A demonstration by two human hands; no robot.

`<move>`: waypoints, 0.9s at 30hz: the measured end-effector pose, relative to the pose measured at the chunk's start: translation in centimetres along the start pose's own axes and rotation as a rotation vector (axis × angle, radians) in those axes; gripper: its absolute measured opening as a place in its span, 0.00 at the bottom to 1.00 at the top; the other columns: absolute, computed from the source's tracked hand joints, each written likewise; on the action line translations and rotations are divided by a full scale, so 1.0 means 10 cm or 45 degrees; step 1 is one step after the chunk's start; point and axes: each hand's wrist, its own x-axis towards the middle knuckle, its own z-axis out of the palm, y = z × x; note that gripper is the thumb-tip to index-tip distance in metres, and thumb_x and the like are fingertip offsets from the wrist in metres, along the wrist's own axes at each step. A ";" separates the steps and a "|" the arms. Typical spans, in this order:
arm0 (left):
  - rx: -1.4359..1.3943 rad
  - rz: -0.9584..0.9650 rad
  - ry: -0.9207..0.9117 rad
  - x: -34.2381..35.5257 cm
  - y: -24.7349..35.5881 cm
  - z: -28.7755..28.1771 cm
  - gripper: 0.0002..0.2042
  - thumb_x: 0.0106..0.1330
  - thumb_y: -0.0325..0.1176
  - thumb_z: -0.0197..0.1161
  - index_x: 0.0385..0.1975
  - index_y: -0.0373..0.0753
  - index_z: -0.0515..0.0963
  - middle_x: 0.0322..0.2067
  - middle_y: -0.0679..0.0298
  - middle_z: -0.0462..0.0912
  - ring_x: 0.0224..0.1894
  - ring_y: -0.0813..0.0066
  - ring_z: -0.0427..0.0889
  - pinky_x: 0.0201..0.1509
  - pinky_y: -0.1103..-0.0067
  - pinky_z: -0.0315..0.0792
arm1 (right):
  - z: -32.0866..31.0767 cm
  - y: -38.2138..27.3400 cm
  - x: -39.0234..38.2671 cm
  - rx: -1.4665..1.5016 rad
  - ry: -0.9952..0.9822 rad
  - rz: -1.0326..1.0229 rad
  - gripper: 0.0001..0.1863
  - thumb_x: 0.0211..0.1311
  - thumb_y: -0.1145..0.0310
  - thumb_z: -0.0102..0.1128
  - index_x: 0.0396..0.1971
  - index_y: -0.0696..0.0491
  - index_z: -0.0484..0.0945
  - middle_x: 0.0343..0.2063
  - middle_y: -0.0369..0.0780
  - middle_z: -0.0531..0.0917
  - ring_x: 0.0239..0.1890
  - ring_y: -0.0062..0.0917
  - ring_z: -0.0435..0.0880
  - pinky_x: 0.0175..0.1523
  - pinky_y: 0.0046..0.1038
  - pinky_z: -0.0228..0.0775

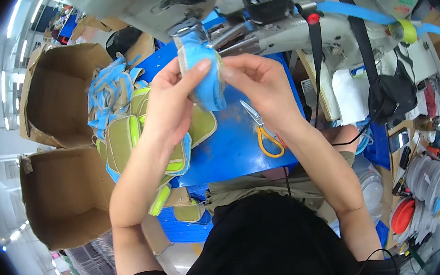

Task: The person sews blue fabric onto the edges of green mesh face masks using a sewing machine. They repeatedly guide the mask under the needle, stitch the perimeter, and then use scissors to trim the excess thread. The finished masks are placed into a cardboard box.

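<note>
Between both hands is a blue fabric piece with a beige edge, held up just below the metal parts of a sewing machine. My left hand grips it from the left, thumb pressed on its front. Pinched at the right edge of the same piece are the thumb and fingers of my right hand. Scissors with orange handles lie on the blue tabletop, below my right hand. Partly behind my left forearm is a heap of olive-green sewn pieces with lime trim.
Two open cardboard boxes stand at the left, one nearer than the other. Blue and grey fabric pieces pile up beside them. A blue tape runs across the machine through a yellow-green ring. Reels crowd the right side.
</note>
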 end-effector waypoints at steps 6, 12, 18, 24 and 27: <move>0.162 0.134 -0.051 -0.08 -0.07 -0.18 0.12 0.72 0.33 0.65 0.49 0.34 0.82 0.42 0.64 0.88 0.41 0.81 0.84 0.48 0.81 0.77 | -0.02 0.11 -0.03 -0.324 0.045 -0.241 0.11 0.61 0.70 0.68 0.42 0.59 0.86 0.33 0.40 0.89 0.37 0.21 0.86 0.43 0.25 0.75; -0.223 -0.203 -0.124 -0.09 0.01 -0.21 0.12 0.73 0.32 0.63 0.52 0.35 0.79 0.45 0.63 0.87 0.44 0.77 0.86 0.53 0.78 0.78 | -0.05 0.08 -0.01 -0.491 0.054 -0.341 0.11 0.61 0.70 0.66 0.42 0.57 0.86 0.35 0.41 0.90 0.36 0.24 0.87 0.41 0.27 0.75; -0.131 -0.098 -0.097 -0.13 0.00 -0.16 0.12 0.73 0.31 0.63 0.53 0.36 0.78 0.46 0.62 0.86 0.47 0.77 0.85 0.55 0.77 0.78 | -0.02 0.12 -0.04 -0.465 0.024 -0.417 0.14 0.60 0.70 0.67 0.46 0.56 0.85 0.38 0.40 0.89 0.37 0.25 0.87 0.41 0.28 0.75; -0.086 -0.042 -0.120 -0.12 -0.05 -0.17 0.14 0.73 0.31 0.63 0.55 0.36 0.77 0.48 0.63 0.85 0.49 0.77 0.83 0.57 0.77 0.76 | 0.01 0.32 -0.08 -0.327 0.032 -0.427 0.17 0.61 0.73 0.68 0.50 0.57 0.82 0.40 0.39 0.86 0.39 0.20 0.84 0.41 0.24 0.73; -0.075 -0.007 -0.064 -0.13 -0.09 -0.14 0.14 0.73 0.31 0.62 0.55 0.36 0.77 0.48 0.64 0.85 0.50 0.77 0.83 0.58 0.77 0.74 | 0.08 0.39 -0.10 -0.067 0.093 -0.331 0.14 0.62 0.72 0.68 0.47 0.59 0.83 0.39 0.38 0.86 0.39 0.18 0.83 0.40 0.22 0.72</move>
